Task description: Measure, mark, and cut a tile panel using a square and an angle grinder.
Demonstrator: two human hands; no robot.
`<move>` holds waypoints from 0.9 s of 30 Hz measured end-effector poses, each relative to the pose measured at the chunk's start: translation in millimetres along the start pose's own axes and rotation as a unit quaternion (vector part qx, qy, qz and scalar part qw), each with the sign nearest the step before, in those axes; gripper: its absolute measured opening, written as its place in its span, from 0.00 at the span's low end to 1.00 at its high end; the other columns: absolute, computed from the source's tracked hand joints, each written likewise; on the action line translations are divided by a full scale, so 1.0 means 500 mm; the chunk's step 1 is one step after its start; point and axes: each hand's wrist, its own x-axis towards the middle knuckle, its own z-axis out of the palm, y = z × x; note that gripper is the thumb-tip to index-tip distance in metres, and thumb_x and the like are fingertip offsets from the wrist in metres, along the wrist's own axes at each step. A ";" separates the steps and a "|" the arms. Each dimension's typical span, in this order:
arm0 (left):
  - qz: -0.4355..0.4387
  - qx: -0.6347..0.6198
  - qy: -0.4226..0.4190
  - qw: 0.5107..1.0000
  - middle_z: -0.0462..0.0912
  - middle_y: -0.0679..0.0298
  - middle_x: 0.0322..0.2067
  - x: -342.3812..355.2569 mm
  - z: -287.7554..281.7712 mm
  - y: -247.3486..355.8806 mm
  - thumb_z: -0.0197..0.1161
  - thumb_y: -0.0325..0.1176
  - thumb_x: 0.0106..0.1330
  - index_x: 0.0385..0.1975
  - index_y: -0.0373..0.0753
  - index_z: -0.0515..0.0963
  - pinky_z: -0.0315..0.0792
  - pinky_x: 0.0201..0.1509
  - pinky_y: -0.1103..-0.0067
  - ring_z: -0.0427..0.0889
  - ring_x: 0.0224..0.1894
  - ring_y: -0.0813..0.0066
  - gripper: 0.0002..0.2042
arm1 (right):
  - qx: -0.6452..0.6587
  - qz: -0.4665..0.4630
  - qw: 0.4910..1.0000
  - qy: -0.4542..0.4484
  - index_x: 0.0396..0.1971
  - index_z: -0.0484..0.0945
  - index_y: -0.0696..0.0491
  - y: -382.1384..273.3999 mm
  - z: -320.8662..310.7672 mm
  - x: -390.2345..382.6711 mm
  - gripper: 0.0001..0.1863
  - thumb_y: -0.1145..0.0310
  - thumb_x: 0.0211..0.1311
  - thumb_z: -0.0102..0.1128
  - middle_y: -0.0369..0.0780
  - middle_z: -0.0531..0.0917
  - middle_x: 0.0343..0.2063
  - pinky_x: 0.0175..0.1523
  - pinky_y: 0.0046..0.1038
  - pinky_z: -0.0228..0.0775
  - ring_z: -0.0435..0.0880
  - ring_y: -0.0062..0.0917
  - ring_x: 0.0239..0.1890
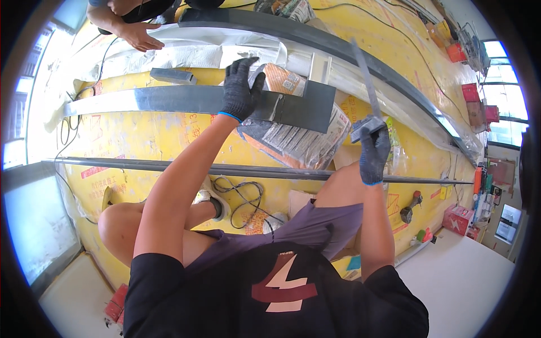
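Grey-gloved, the left hand has its grip spread over the dark strip, which lies across a bag on the yellow floor. The right hand pinches the square near the strip's end, blade pointing away. A co-worker's bare hand is beyond the strip.

Strong daylight reaches me from the windows at my left and the windows at my right, both washed out nearly to white. It glares off the left part of the grey strip, while the yellow floor covering is evenly bright. Above my right hand, the thin-bladed tool looks slightly soft. Fisheye distortion bows edges; black rings the view.
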 end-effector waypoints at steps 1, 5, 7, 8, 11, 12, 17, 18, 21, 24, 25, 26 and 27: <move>0.032 0.011 0.036 0.999 0.77 0.46 0.53 0.011 -0.011 0.005 0.67 0.29 0.65 0.59 0.39 0.75 0.68 0.64 0.58 0.73 0.58 0.43 0.22 | -0.063 -0.014 0.998 0.003 0.52 0.74 0.61 -0.016 0.004 -0.006 0.11 0.75 0.75 0.55 0.41 0.84 0.39 0.51 0.28 0.78 0.83 0.23 0.40; 0.065 0.059 0.074 0.993 0.74 0.46 0.57 0.033 -0.048 0.023 0.66 0.34 0.67 0.61 0.39 0.73 0.64 0.67 0.56 0.70 0.62 0.44 0.23 | 0.138 0.122 0.980 0.072 0.53 0.77 0.60 -0.002 0.037 0.004 0.18 0.60 0.80 0.53 0.41 0.84 0.37 0.46 0.31 0.81 0.85 0.26 0.36; 0.082 0.059 0.060 0.993 0.74 0.45 0.57 0.025 -0.059 0.027 0.66 0.35 0.67 0.62 0.39 0.73 0.63 0.68 0.56 0.70 0.62 0.44 0.23 | 0.161 0.163 0.972 0.054 0.52 0.79 0.60 0.034 0.065 0.004 0.18 0.60 0.80 0.54 0.40 0.85 0.36 0.44 0.31 0.81 0.85 0.26 0.35; 0.085 0.068 0.034 0.993 0.74 0.45 0.58 0.016 -0.064 0.026 0.66 0.36 0.67 0.62 0.39 0.73 0.63 0.68 0.56 0.70 0.62 0.45 0.24 | 0.162 0.206 0.963 0.059 0.51 0.80 0.60 0.055 0.080 0.002 0.17 0.60 0.79 0.55 0.40 0.85 0.35 0.43 0.32 0.82 0.86 0.26 0.34; 0.112 0.103 -0.075 0.986 0.76 0.52 0.58 -0.016 -0.077 0.015 0.70 0.42 0.64 0.62 0.43 0.74 0.61 0.70 0.55 0.70 0.64 0.47 0.27 | 0.191 0.254 0.946 0.061 0.52 0.80 0.60 0.110 0.139 -0.020 0.16 0.62 0.78 0.58 0.40 0.84 0.32 0.42 0.32 0.82 0.85 0.27 0.33; 0.124 0.118 -0.114 0.979 0.77 0.54 0.58 -0.027 -0.081 0.010 0.71 0.43 0.63 0.62 0.45 0.75 0.60 0.71 0.54 0.70 0.64 0.48 0.27 | 0.214 0.234 0.948 0.037 0.52 0.80 0.60 0.121 0.154 -0.025 0.16 0.62 0.78 0.58 0.40 0.84 0.32 0.42 0.32 0.82 0.85 0.27 0.33; 0.169 0.140 -0.158 0.963 0.77 0.55 0.57 -0.042 -0.072 0.003 0.71 0.43 0.63 0.61 0.46 0.75 0.57 0.73 0.53 0.71 0.64 0.50 0.26 | 0.169 0.272 0.947 0.026 0.48 0.82 0.57 0.127 0.204 -0.021 0.11 0.66 0.77 0.58 0.38 0.84 0.32 0.38 0.27 0.82 0.84 0.22 0.31; 0.180 0.136 -0.169 0.959 0.78 0.56 0.57 -0.036 -0.068 0.005 0.71 0.42 0.63 0.61 0.46 0.75 0.56 0.73 0.53 0.72 0.64 0.50 0.26 | 0.193 0.259 0.946 0.015 0.47 0.82 0.57 0.123 0.208 -0.013 0.11 0.66 0.77 0.58 0.38 0.84 0.31 0.39 0.27 0.82 0.84 0.22 0.31; 0.185 0.123 -0.203 0.954 0.80 0.56 0.48 -0.012 -0.060 0.012 0.69 0.38 0.64 0.58 0.45 0.76 0.65 0.65 0.55 0.76 0.54 0.50 0.22 | 0.210 0.284 0.935 0.008 0.46 0.82 0.57 0.107 0.205 0.012 0.09 0.68 0.76 0.59 0.39 0.85 0.31 0.39 0.29 0.83 0.86 0.25 0.31; 0.204 0.110 -0.198 0.952 0.79 0.55 0.41 0.003 -0.061 0.019 0.69 0.35 0.64 0.55 0.43 0.76 0.71 0.54 0.56 0.78 0.47 0.49 0.19 | 0.244 0.303 0.921 -0.010 0.46 0.82 0.57 0.094 0.184 0.025 0.09 0.69 0.74 0.59 0.41 0.86 0.32 0.40 0.31 0.84 0.87 0.28 0.32; 0.188 0.100 -0.228 0.950 0.79 0.54 0.41 0.001 -0.064 0.020 0.69 0.36 0.65 0.55 0.43 0.76 0.71 0.54 0.56 0.78 0.47 0.49 0.20 | 0.235 0.302 0.923 -0.034 0.46 0.82 0.57 0.091 0.175 0.024 0.09 0.69 0.74 0.59 0.41 0.86 0.32 0.40 0.31 0.84 0.87 0.28 0.31; 0.173 0.089 -0.258 0.947 0.79 0.54 0.41 -0.004 -0.067 0.020 0.69 0.37 0.65 0.55 0.42 0.76 0.72 0.54 0.56 0.78 0.48 0.49 0.20 | 0.217 0.303 0.927 -0.045 0.45 0.82 0.57 0.090 0.167 0.018 0.09 0.68 0.73 0.59 0.41 0.86 0.33 0.40 0.31 0.84 0.87 0.28 0.31; 0.172 0.090 -0.262 0.945 0.79 0.54 0.41 -0.017 -0.071 0.020 0.69 0.37 0.65 0.55 0.42 0.76 0.72 0.54 0.56 0.78 0.48 0.49 0.20 | 0.184 0.301 0.934 -0.060 0.44 0.82 0.58 0.091 0.161 0.009 0.10 0.68 0.74 0.59 0.41 0.86 0.32 0.39 0.30 0.83 0.87 0.27 0.31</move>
